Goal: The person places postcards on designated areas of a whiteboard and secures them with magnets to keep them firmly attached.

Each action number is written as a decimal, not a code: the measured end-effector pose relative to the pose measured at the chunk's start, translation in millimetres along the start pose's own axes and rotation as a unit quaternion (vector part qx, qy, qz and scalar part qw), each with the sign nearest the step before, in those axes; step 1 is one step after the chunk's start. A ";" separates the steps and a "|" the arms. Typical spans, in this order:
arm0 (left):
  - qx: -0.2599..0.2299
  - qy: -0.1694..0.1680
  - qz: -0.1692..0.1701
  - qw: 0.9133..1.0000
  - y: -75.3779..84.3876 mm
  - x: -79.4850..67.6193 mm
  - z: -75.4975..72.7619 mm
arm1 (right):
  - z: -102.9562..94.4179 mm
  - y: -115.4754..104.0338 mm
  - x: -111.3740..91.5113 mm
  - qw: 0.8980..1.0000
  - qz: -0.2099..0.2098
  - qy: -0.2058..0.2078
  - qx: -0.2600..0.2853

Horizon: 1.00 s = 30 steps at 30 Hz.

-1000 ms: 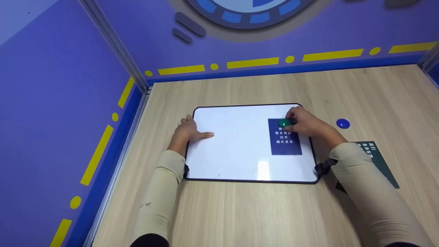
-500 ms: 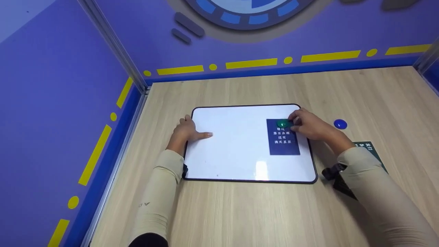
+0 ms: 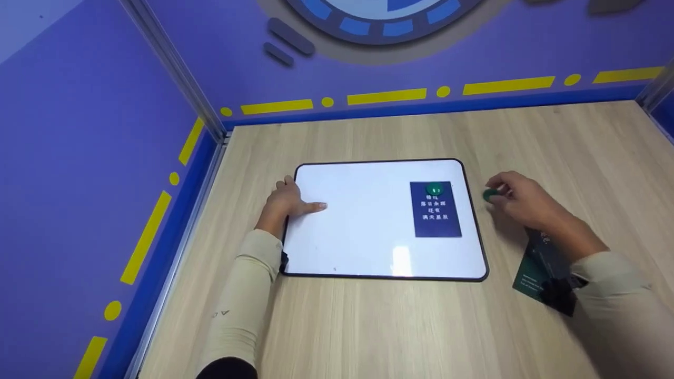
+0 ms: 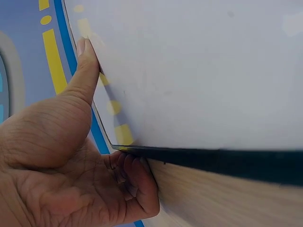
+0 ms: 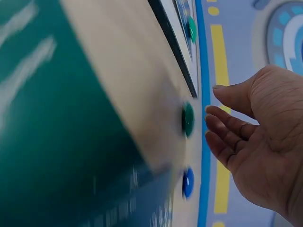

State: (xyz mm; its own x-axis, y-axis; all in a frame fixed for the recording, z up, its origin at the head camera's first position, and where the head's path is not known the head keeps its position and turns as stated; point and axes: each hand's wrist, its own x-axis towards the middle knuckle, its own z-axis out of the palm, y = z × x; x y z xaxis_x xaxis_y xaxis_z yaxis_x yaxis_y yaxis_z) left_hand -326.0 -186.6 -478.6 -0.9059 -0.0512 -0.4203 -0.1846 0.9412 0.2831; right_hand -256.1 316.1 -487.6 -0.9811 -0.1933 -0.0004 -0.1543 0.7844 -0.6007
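A whiteboard (image 3: 358, 221) with a black rim lies flat on the table. My left hand (image 3: 287, 201) holds its left edge, thumb on the white face and fingers curled at the rim. On the board's right side lies a dark blue card (image 3: 437, 223) with white characters, under a round green magnet (image 3: 435, 189). My right hand (image 3: 521, 200) hovers right of the board, close to a second green magnet (image 3: 490, 195) on the table. The right wrist view shows its fingers relaxed and apart from that magnet (image 5: 188, 119). A blue magnet (image 5: 188, 182) rests nearby, hidden by my hand in the head view.
A dark green card (image 3: 529, 276) and another dark card lie overlapping under my right forearm. Purple-blue wall panels (image 3: 95, 158) with yellow markings border the wooden table (image 3: 368, 326) at the left and back.
My right hand has left the green magnet on the blue card and moved right, off the board. The second green magnet has come into view. My left hand has stayed in place.
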 end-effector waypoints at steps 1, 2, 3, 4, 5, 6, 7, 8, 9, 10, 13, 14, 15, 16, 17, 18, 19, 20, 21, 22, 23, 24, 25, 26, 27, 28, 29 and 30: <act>-0.001 0.000 -0.001 1.000 0.4 -0.3 0.1 | -4.6 4.3 -4.2 1.000 0.002 0.000 -0.004; -0.002 0.000 -0.003 1.000 0.7 -0.5 0.2 | -9.1 8.4 -8.6 1.000 0.008 -0.002 -0.008; -0.004 0.000 -0.005 1.000 1.0 -0.7 0.3 | -13.6 12.8 -13.0 1.000 0.013 -0.005 -0.011; -0.004 -0.001 -0.006 1.000 1.1 -0.9 0.5 | -18.2 17.4 -17.7 1.000 0.019 -0.011 -0.011; -0.006 -0.002 -0.007 1.000 1.3 -1.1 0.7 | -22.8 22.1 -22.7 0.999 0.027 -0.017 -0.014; -0.009 -0.004 -0.008 1.000 1.5 -1.4 1.0 | -27.3 26.7 -27.8 0.999 0.035 -0.024 -0.017; -0.011 -0.006 -0.008 1.000 1.6 -1.5 1.1 | -31.4 31.1 -32.7 0.998 0.044 -0.030 -0.019; -0.011 -0.006 -0.008 1.000 1.7 -1.5 1.3 | -35.2 35.4 -37.5 0.998 0.053 -0.036 -0.023; -0.012 -0.006 -0.008 1.000 1.7 -1.7 1.3 | -38.7 39.6 -41.8 0.997 0.063 -0.041 -0.029; -0.012 -0.005 -0.008 1.000 1.7 -1.7 1.4 | -41.7 43.6 -45.9 0.996 0.070 -0.043 -0.038; -0.010 -0.001 -0.008 1.000 1.8 -1.8 1.2 | -46.5 54.2 -56.2 0.993 0.088 -0.036 -0.068; -0.008 0.000 -0.007 1.000 1.9 -1.9 1.0 | -47.1 57.3 -58.9 0.992 0.095 -0.031 -0.079; -0.006 0.001 -0.005 1.000 2.1 -1.9 0.9 | -47.1 59.8 -61.3 0.990 0.102 -0.025 -0.089; -0.003 0.002 -0.003 1.000 2.3 -1.8 0.8 | -47.1 62.1 -63.6 0.989 0.110 -0.019 -0.097; -0.001 0.003 -0.001 1.000 2.7 -1.8 0.6 | -46.9 64.0 -65.7 0.987 0.119 -0.015 -0.103; 0.001 0.004 0.001 1.000 3.1 -1.7 0.4 | -47.0 65.7 -67.6 0.986 0.129 -0.014 -0.109; 0.001 0.005 0.002 1.000 3.3 -1.5 0.3 | -47.2 66.9 -69.3 0.984 0.138 -0.014 -0.113; -0.001 0.005 0.002 1.000 3.5 -1.4 0.1 | -47.9 67.7 -70.8 0.982 0.148 -0.018 -0.116; -0.002 0.005 0.001 1.000 3.4 -1.2 -0.1 | -48.6 68.0 -72.1 0.980 0.155 -0.023 -0.119; -0.003 0.005 0.000 1.000 3.5 -1.0 -0.1 | -49.8 68.3 -73.3 0.979 0.160 -0.030 -0.120; -0.005 0.005 -0.002 1.000 3.4 -1.1 -0.2 | -50.8 68.3 -74.2 0.978 0.164 -0.039 -0.123; -0.006 0.006 -0.004 1.000 3.2 -1.2 -0.3 | -51.9 67.9 -74.9 0.976 0.169 -0.050 -0.125; -0.008 0.006 -0.006 1.000 2.9 -1.1 -0.1 | -52.8 67.3 -75.3 0.975 0.172 -0.061 -0.127; -0.008 0.006 -0.006 1.000 2.6 -1.1 0.0 | -53.8 66.9 -75.2 0.974 0.176 -0.071 -0.128; -0.009 0.006 -0.006 1.000 2.4 -1.3 0.1 | -54.9 66.2 -74.7 0.972 0.179 -0.081 -0.126; -0.009 0.006 -0.006 1.000 2.3 -1.7 0.1 | -55.9 65.8 -73.8 0.971 0.183 -0.092 -0.124; -0.009 0.006 -0.005 1.000 2.1 -2.1 -0.1 | -56.7 65.2 -72.4 0.969 0.188 -0.104 -0.120; -0.010 0.006 -0.005 1.000 1.8 -2.2 -0.2 | -57.6 64.5 -70.6 0.968 0.193 -0.116 -0.114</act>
State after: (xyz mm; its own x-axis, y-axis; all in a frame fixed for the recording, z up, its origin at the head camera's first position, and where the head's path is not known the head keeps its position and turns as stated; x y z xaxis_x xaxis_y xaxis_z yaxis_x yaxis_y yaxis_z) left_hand -324.4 -184.9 -477.0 -0.9084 -0.0648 -0.4131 -0.2013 0.9337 0.2963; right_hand -203.4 414.3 -480.3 -0.9225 0.0335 -0.3846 0.1706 0.9290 -0.3284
